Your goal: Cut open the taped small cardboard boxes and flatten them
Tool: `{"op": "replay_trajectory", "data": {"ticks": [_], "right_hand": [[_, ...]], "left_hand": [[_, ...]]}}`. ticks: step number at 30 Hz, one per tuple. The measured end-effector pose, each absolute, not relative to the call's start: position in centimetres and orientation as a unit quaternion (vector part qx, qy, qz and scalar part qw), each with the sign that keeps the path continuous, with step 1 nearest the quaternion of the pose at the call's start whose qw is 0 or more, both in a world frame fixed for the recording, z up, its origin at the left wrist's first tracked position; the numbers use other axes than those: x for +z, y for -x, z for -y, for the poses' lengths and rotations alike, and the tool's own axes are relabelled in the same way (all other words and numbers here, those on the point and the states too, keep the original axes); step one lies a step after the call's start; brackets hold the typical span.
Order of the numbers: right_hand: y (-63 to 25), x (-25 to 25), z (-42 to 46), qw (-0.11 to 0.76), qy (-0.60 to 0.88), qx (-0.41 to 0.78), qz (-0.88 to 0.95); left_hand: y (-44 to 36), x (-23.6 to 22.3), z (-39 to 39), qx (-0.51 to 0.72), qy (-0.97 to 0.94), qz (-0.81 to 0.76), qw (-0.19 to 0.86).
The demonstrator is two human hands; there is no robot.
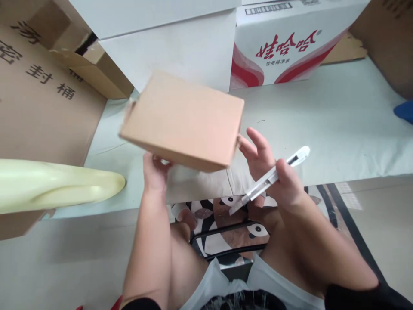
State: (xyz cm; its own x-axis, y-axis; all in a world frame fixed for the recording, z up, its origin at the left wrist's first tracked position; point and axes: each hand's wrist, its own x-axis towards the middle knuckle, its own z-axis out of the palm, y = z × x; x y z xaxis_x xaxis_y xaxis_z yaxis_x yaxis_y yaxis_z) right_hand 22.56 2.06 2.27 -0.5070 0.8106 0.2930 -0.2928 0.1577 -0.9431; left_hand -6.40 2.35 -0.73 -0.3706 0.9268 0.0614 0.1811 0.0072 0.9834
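Note:
A small brown cardboard box [187,122] is held up, tilted, above the pale green surface. My left hand [155,172] grips it from below at its near left side; the box hides most of those fingers. In my right hand [287,185] a white utility knife [266,180] lies under the thumb, its blade pointing down and to the left, away from the box. The index and middle fingers of that hand reach toward the box's right edge, where the fingertips look close to or touching it.
White cartons stand behind, one a red-lettered carton [277,51]. On the left are a large printed cardboard box [48,116], a smaller open box [100,69] and a pale yellow smooth object [61,186]. A blue object [405,113] shows at the right edge of the pale green surface [338,129].

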Motion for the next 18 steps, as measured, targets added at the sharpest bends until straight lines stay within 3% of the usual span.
{"op": "replay_trajectory", "data": {"ticks": [3, 6, 12, 16, 18], "right_hand": [[-22.9, 3.7, -1.2, 0.433, 0.223, 0.557, 0.673], [-23.6, 4.3, -1.0, 0.427, 0.245, 0.539, 0.683], [-24.9, 3.9, -1.5, 0.429, 0.245, 0.579, 0.649], [-24.7, 3.5, -1.6, 0.378, 0.274, 0.558, 0.686], [-24.3, 3.7, -1.5, 0.380, 0.282, 0.537, 0.699]], "left_hand": [[4.7, -1.0, -1.7, 0.442, -0.366, -0.572, 0.585], [3.5, -1.8, -1.3, 0.377, -0.357, -0.543, 0.660], [3.3, -3.5, -2.0, 0.431, -0.416, -0.648, 0.470], [3.1, -2.0, -2.2, 0.603, -0.527, -0.496, 0.337], [2.6, -0.9, -1.9, 0.576, -0.630, -0.414, 0.317]]}}
